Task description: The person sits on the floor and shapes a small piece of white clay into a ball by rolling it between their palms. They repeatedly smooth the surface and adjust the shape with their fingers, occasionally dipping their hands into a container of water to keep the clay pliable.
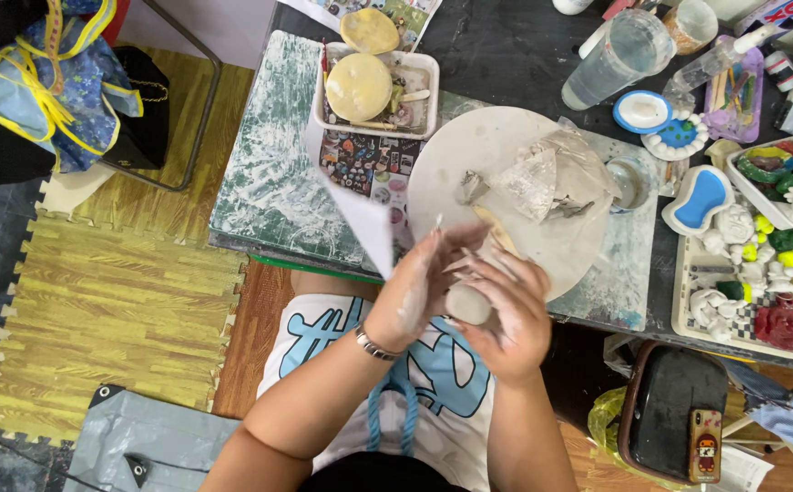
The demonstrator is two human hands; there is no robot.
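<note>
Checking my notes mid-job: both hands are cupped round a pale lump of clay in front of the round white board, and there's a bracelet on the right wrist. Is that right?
Not quite. The head view shows the bracelet on the left wrist, not the right. The rest holds: the left hand and right hand cup a pale lump of clay in front of the round white board.

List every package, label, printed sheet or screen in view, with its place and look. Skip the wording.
Printed sheet: on the table under the white tray, dark with many small coloured pictures.
Phone: lying on a dark stool at lower right, upright oblong; its orange-red case shows a cartoon figure, no screen visible.
Box: top right corner, white with red and blue print, cut off by the frame.
Printed paper: top edge, colourful pictures.
</note>
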